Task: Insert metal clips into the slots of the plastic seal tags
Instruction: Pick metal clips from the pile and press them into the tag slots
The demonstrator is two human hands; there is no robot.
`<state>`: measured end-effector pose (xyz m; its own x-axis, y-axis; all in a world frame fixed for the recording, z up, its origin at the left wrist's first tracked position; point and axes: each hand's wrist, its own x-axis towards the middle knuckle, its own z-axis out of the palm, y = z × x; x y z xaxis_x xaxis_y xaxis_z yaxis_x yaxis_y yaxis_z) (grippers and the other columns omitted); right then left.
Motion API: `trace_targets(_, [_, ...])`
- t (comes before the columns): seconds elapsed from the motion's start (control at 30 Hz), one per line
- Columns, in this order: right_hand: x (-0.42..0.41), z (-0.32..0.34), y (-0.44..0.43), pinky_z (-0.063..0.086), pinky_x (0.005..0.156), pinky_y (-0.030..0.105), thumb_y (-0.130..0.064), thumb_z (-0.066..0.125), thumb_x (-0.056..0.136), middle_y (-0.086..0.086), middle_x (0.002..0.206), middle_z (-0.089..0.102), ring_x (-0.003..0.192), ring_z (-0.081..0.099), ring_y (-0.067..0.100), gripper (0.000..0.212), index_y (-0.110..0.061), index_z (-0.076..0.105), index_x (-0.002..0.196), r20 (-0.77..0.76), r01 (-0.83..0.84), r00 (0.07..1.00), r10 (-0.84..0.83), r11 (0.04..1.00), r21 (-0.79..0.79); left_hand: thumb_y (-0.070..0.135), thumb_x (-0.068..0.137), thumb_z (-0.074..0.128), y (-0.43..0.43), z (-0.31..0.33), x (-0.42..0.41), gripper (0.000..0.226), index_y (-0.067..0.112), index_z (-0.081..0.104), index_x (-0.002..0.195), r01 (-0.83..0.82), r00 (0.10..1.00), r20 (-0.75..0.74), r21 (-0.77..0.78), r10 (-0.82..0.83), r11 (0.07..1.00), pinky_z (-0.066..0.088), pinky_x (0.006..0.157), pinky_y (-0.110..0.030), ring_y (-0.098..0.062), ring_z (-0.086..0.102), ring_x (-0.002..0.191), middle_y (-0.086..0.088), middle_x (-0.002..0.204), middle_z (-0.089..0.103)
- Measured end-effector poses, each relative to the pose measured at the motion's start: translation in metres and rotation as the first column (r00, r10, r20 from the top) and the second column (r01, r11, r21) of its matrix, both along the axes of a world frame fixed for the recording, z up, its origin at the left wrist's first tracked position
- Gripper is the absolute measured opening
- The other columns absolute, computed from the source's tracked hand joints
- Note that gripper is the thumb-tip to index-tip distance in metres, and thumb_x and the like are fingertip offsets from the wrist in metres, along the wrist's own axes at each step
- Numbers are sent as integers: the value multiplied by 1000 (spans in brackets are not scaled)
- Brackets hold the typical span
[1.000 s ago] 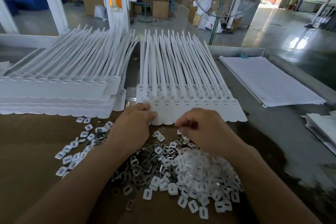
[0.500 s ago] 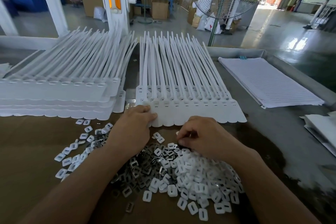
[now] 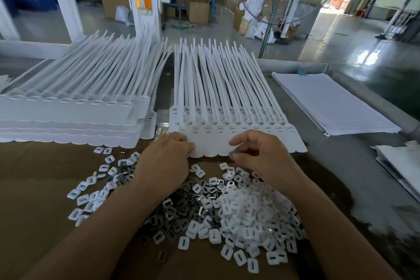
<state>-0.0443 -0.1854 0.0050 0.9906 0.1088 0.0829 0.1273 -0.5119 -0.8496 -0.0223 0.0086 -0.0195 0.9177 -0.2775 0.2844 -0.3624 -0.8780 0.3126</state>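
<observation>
Because the clip (image 3: 233, 153) is tiny, light and stiff, my right hand (image 3: 261, 157) pinches its edges; my left hand (image 3: 168, 157) presses the bendy tags (image 3: 211, 143), just past the near pile of clips (image 3: 179, 209).

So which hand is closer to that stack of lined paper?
The right hand, pinching a metal clip at the near edge of the tag strip, sits left of the lined paper. The left hand touches the strip's left end, farther away.
</observation>
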Motion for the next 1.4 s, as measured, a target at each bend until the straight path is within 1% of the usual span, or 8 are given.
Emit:
trace_targets(0.23, [3,0,0,55,78,29,-8,69,80,-3,78,70,73,67,10,20,-26,63,76,-9,78,997,-78,997,-17,6,85,41,-4,2,-3,31,18,62,104,-2,1000,-27,92,5,996,47,86,-31,-15,55,103,8,117,55])
trace_targets(0.33, [11,8,6,53,73,18,-9,69,80,-8,76,68,74,65,4,22,-28,61,72,22,55,998,-53,991,-123,6,85,42,-6,1,-3,32,15,63,108,0,1000,-23,104,3,995,46,89,-33,-16,48,107,2,114,52])
trace_targets(0.43, [25,21,19,48,68,11,-12,69,80,-11,74,65,72,61,-1,19,-28,62,72,44,22,999,-12,976,-217,5,82,40,-8,2,-6,32,13,62,103,-8,999,-38,153,14,988,49,75,-30,-18,52,97,0,106,53])
trace_targets(0.6, [55,29,50,55,79,29,-6,66,82,-1,80,69,71,65,9,24,-25,62,67,25,29,999,-24,982,-186,8,82,38,-9,4,-10,34,15,63,104,-15,999,-32,184,21,983,46,67,-28,-19,59,90,3,107,57])
trace_targets(0.77, [75,12,75,40,64,10,-7,60,85,-3,96,68,71,52,-4,12,-12,71,88,1,19,1000,-19,975,-223,9,84,38,-10,4,-11,32,15,60,106,-28,999,-16,201,32,979,42,64,-25,-19,59,90,3,114,56])
trace_targets(0.97, [84,-2,88,53,74,39,-2,56,81,14,100,68,84,64,25,15,2,70,85,-27,41,998,-52,950,-310,13,86,40,-11,3,-12,29,18,61,106,-35,999,-6,213,37,976,36,59,-23,-17,60,88,5,114,56])
trace_targets(1.2, [88,-8,90,47,78,29,-16,61,83,2,100,67,97,59,17,13,-14,73,82,10,58,998,-59,913,-404,13,86,40,-10,3,-12,31,18,60,109,-30,1000,-3,202,31,979,38,60,-24,-17,59,86,3,113,55])
trace_targets(1.4, [82,-3,90,39,58,17,-7,61,79,-7,89,70,85,60,10,22,-24,67,67,-8,85,996,-91,954,-287,12,86,40,-11,1,-12,33,18,58,113,-11,1000,3,192,11,981,36,61,-22,-16,59,89,7,121,53])
